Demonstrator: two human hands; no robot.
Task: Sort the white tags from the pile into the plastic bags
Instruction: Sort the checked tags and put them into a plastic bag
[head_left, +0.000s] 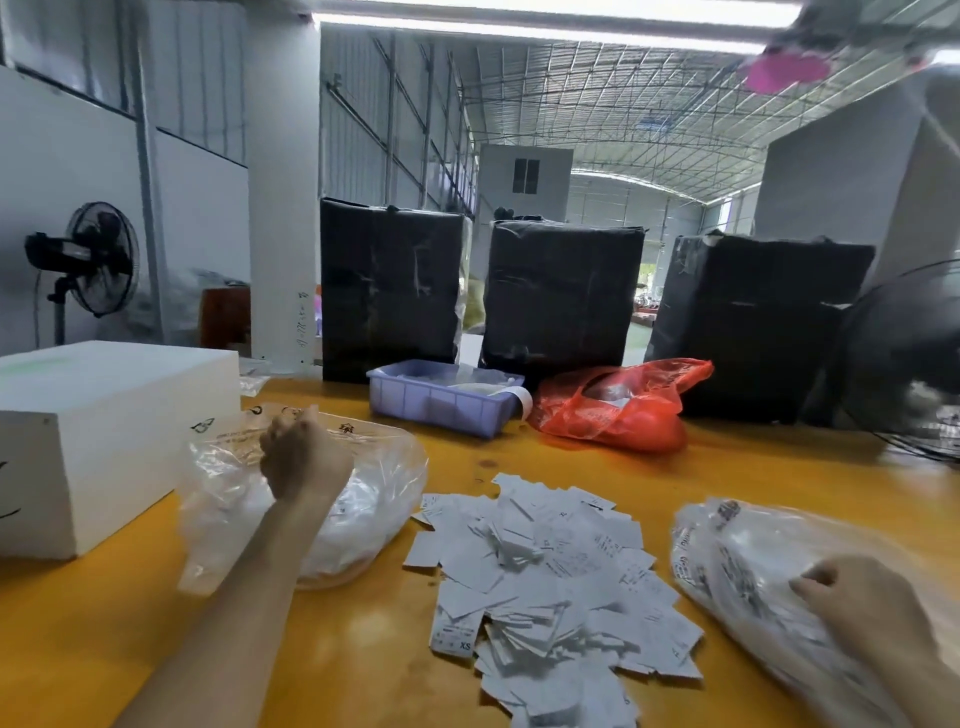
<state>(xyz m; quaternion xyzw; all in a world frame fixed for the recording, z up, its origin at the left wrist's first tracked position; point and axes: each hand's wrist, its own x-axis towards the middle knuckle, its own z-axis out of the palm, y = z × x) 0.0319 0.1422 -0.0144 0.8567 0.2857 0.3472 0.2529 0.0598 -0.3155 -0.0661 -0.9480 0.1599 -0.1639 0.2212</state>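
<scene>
While the right hand (862, 597) rests curled on the right plastic bag (753, 566), pinning it, the pile of white tags (550, 571) lies between both bags on the yellow table (779, 467). Farther off, the left hand (298, 452) is fisted above the left plastic bag (374, 499); whether it pinches tags I cannot tell. Best to release low inside the bag's mouth.

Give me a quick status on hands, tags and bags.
Left hand curled over left plastic bag, contents unclear. Right hand gripping right plastic bag. Tag pile between them, still large. Nothing in the way.
</scene>
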